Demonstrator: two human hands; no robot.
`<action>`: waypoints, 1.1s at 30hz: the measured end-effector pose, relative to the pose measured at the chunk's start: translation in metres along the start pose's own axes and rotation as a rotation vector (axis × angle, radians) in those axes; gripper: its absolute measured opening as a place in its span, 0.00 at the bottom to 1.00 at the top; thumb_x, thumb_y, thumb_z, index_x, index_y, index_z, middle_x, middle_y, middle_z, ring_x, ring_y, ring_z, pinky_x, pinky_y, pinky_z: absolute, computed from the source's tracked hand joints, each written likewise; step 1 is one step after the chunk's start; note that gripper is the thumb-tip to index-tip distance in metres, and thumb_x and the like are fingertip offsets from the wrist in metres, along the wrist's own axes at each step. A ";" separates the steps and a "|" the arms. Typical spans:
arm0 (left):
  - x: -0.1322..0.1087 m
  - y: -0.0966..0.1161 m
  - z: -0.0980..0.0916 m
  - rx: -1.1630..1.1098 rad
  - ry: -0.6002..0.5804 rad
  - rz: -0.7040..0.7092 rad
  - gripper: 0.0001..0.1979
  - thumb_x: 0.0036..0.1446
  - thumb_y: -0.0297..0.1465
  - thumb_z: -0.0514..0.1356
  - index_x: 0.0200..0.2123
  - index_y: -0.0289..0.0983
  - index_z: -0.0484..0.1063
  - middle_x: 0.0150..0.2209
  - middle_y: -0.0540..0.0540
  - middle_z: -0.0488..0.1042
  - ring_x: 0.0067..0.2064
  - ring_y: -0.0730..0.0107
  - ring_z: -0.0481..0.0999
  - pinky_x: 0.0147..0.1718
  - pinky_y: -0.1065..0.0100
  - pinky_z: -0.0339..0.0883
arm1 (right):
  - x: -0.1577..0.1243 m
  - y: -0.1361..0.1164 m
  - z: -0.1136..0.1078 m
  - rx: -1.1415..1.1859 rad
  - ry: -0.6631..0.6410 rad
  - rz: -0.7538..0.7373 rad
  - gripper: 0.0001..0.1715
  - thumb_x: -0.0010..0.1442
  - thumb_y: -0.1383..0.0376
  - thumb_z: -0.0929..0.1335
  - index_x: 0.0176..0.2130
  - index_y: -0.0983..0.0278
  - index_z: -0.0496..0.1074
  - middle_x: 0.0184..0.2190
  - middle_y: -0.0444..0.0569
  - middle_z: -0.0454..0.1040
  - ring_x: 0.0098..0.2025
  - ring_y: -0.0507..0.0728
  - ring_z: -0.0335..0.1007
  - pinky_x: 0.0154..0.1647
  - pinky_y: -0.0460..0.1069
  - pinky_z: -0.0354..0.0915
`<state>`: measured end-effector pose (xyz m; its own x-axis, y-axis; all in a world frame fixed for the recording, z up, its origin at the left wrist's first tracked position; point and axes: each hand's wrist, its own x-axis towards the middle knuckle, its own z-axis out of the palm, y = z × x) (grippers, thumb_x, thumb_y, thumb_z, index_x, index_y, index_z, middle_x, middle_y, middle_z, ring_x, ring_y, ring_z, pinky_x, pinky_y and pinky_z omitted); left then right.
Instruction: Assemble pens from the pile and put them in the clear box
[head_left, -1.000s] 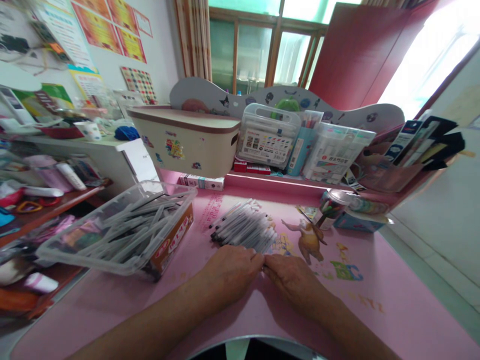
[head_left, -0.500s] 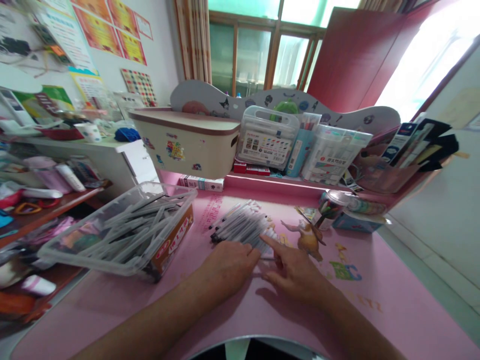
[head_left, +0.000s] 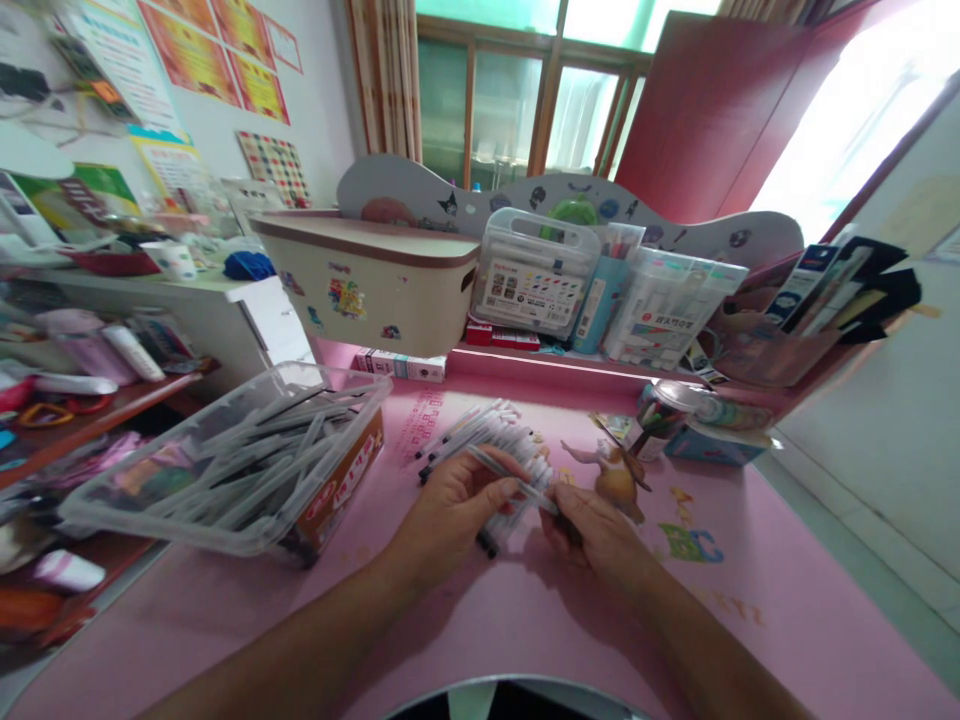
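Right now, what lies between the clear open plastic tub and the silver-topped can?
The head view shows a whitish pen pile, then a printed brown figure.

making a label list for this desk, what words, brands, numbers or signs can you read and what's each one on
"BC", green and blue, on the pink tabletop
Probably "XYZ", faint orange, also on the tabletop
Too small or blurred to read: orange-brown label on the clear tub, handled case, small white box, wall posters
Held pen: no lettering distinguishable
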<state>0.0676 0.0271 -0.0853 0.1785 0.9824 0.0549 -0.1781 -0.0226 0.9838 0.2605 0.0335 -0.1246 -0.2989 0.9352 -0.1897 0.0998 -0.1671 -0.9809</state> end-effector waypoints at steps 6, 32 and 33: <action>0.001 -0.006 0.002 -0.090 0.074 -0.048 0.09 0.49 0.33 0.68 0.32 0.36 0.77 0.34 0.44 0.80 0.35 0.67 0.79 0.34 0.70 0.72 | 0.003 0.000 0.004 0.174 0.077 0.108 0.34 0.56 0.38 0.64 0.22 0.64 0.65 0.11 0.38 0.57 0.12 0.45 0.45 0.13 0.43 0.40; 0.003 -0.011 0.006 -0.185 0.205 -0.065 0.13 0.49 0.38 0.68 0.32 0.35 0.74 0.36 0.43 0.81 0.37 0.65 0.81 0.34 0.68 0.75 | 0.006 -0.002 0.008 0.510 0.009 0.038 0.22 0.48 0.53 0.75 0.32 0.62 0.66 0.18 0.36 0.63 0.13 0.43 0.42 0.12 0.41 0.39; 0.003 -0.011 0.006 -0.175 0.201 -0.066 0.13 0.49 0.38 0.68 0.32 0.35 0.75 0.36 0.43 0.81 0.36 0.65 0.80 0.35 0.68 0.75 | 0.006 -0.001 0.008 0.482 0.025 0.058 0.22 0.50 0.49 0.74 0.31 0.63 0.66 0.19 0.37 0.64 0.13 0.42 0.43 0.12 0.41 0.39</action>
<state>0.0759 0.0293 -0.0953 0.0031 0.9982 -0.0605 -0.3399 0.0579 0.9387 0.2507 0.0367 -0.1250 -0.2822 0.9264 -0.2492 -0.3373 -0.3390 -0.8782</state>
